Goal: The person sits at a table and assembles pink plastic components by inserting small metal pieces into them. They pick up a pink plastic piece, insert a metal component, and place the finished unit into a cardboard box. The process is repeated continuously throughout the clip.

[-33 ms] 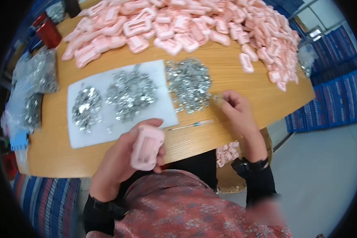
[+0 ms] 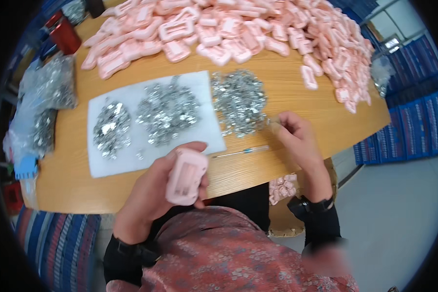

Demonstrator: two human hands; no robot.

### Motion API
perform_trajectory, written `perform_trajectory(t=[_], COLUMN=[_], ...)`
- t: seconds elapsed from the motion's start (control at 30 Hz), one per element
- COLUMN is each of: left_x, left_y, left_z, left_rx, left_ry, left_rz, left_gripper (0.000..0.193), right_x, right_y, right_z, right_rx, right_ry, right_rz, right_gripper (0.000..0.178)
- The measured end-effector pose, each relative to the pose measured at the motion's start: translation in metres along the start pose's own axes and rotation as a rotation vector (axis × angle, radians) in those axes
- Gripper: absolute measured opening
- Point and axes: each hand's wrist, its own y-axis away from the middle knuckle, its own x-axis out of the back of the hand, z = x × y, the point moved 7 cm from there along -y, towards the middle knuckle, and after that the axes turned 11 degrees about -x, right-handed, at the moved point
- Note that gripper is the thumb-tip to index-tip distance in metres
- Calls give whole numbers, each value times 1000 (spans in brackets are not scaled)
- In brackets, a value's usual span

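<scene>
My left hand is wrapped around a pink plastic casing, held tilted above the table's near edge. A rectangular recess shows on the side turned toward me. Thumb and forefinger of my right hand are pinched together just beside a heap of small silvery metal pieces. A tiny shiny metal piece shows at those fingertips, its shape too small to make out. Between the hands, a thin pen-like stick with a blue band lies on the wooden table.
Two more heaps of metal pieces rest on a white foam sheet. A large pile of pink casings covers the far side. Plastic bags and a red container stand left. Below the edge, a carton holds pink pieces.
The table and both hands sit slightly farther right in the view. Each hand keeps the same hold.
</scene>
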Motion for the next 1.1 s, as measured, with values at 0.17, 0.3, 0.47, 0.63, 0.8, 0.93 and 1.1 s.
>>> perform_trajectory(t=[0.17,0.3,0.47,0.63,0.8,0.93,1.1], left_x=[0,2,8,13,15,18,21], left_y=[-3,3,10,13,13,12,8], left_z=[0,1,-2,-5,-6,-12,-17], left_rx=[-11,-45,-57,-89,-99,-41,3], left_ry=[80,90,51,-15,-124,-45,106], left_rz=[12,20,45,102,111,134,116], left_gripper=[52,52,55,53,55,55,54], right_x=[-63,-101,-127,-138,-147,-146,-133], right_y=[43,56,60,67,78,77,69], right_z=[-48,-73,-90,-98,-104,-99,-94], right_rx=[77,221,373,506,617,583,491], right_ry=[-45,145,330,480,678,667,536], right_rz=[-235,-274,-269,-165,-34,-46,-102], right_gripper=[6,11,14,15,16,17,25])
